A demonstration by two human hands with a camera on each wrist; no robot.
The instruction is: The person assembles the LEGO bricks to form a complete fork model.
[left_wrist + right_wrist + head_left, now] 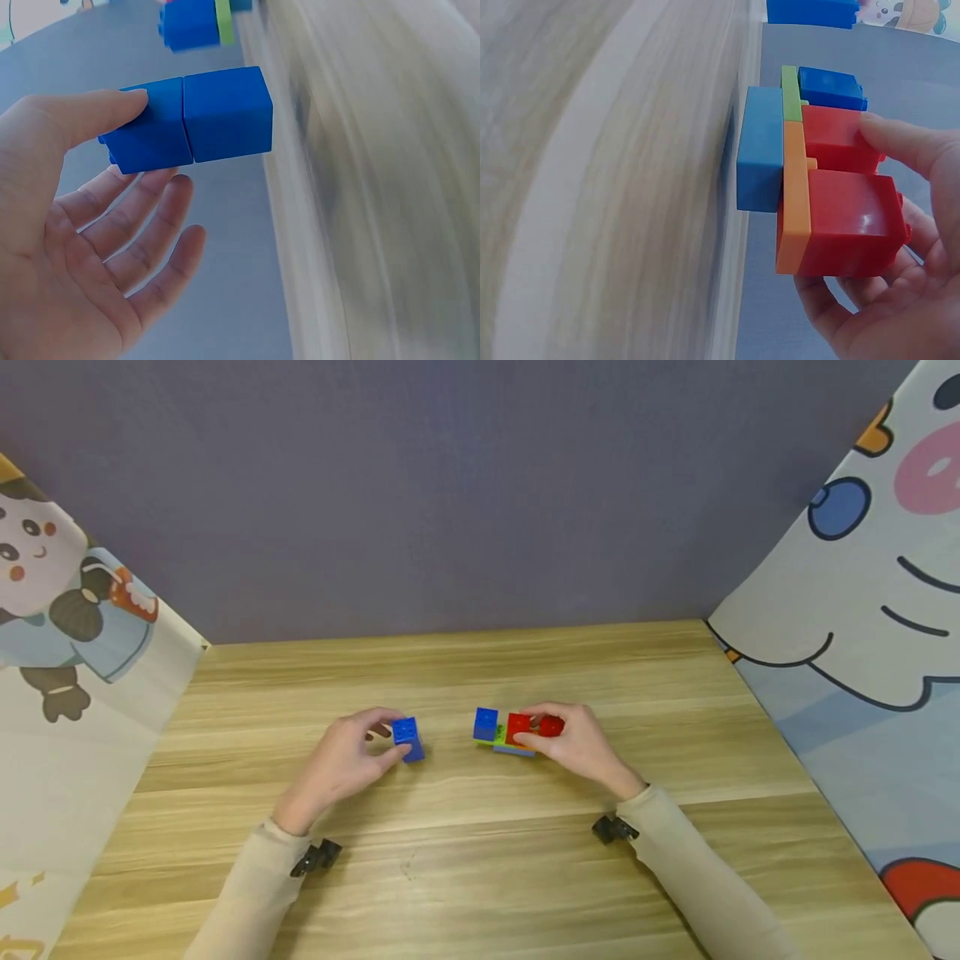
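My left hand [337, 764] pinches a stack of two blue bricks [227, 112] between thumb and fingers. The thumb lies on the studded upper brick, and the other fingers spread below in the left wrist view. To its right, my right hand [588, 747] grips a small brick assembly by a red brick [836, 135]. A second red brick [855, 221] and a blue brick [485, 724] stand on the assembly's top, at opposite ends. Beneath them run a green plate [790, 94] and an orange plate [795, 202], with a light blue brick [761, 150] underneath.
Both hands are over a wood-grain table [465, 877]. A grey panel [450, 502] rises behind it, and cartoon-printed panels [832, 635] flank both sides. Each wrist wears a small black device [615, 829].
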